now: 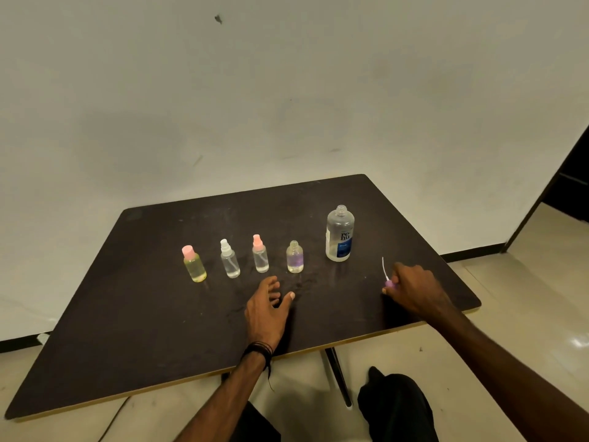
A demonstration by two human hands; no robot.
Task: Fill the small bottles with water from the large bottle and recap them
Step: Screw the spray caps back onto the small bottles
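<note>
Worktop (159, 314) — dark matt board, scuffed and smeared, pale raw edge. Small bottles (230, 263) and large bottle (340, 234) — clear glossy plastic. Floor (541, 282) — glossy pale tile.

large bottle (339, 233): uncapped, upright, rightmost
4 small bottles (262, 258): upright row, 3 capped
purple-tinted bottle (294, 257): open
purple sprayer cap (389, 282): off

Dark table (153, 330), white wall (287, 90)
</note>
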